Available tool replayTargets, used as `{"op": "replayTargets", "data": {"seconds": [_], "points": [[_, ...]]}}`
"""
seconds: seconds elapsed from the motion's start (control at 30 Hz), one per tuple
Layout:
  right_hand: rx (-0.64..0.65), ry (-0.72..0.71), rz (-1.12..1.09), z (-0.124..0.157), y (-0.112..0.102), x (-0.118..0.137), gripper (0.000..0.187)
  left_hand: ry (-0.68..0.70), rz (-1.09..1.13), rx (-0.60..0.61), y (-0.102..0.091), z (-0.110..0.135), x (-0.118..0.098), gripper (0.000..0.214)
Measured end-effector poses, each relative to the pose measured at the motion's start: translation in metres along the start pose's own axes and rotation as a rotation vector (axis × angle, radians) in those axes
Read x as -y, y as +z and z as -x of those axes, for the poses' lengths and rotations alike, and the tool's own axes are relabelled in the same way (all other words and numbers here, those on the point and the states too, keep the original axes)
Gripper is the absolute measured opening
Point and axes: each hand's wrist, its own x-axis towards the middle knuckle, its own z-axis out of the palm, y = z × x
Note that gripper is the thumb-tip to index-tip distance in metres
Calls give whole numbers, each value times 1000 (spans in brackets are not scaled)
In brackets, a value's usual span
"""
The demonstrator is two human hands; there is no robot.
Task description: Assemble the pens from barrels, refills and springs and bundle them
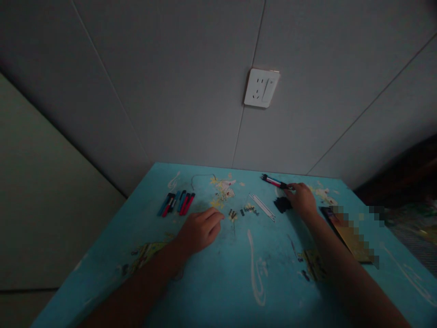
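At the back right of the table, my right hand (303, 199) has its fingers closed at the near end of several pens (274, 181) lying together. A pile of small black pieces (282, 204) sits just beside its thumb. My left hand (202, 228) rests low over the tabletop with fingers curled together; whether anything is inside them is hidden. Beyond its fingertips lie small dark parts (232, 214) and more small parts (251, 210). Thin white refills (262, 207) lie side by side between the hands. Blue, red and black pen barrels (176, 203) form a row behind my left hand.
The light blue table (225, 278) has printed figures and white swirls. A flat yellowish packet (348, 234), partly blurred out, lies right of my right forearm. A grey panelled wall (191, 91) with a white socket (261, 88) rises behind the table's back edge.
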Motion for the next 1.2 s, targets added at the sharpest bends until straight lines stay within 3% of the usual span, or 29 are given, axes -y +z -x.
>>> {"op": "replayTargets", "data": {"seconds": [0.23,0.37,0.5,0.67,0.83,1.2], "points": [[-88,-79,-172,54,-17,58,19,-77,-125,-78,-13,-5,14,25],[-80,-147,-351,80,-24,80,23,-282,-244,-182,-28,-9,33,25],[-10,-167,-426,90,-27,82,36,-341,-344,-53,-30,-8,41,24],[17,-175,-446,88,-28,77,37,-259,-377,150,-23,-5,34,26],[-3,-291,-461,83,-27,77,31,-203,-371,278,-20,-3,34,28],[76,-311,-503,87,-28,80,23,-208,-351,341,-19,-5,32,27]]}}
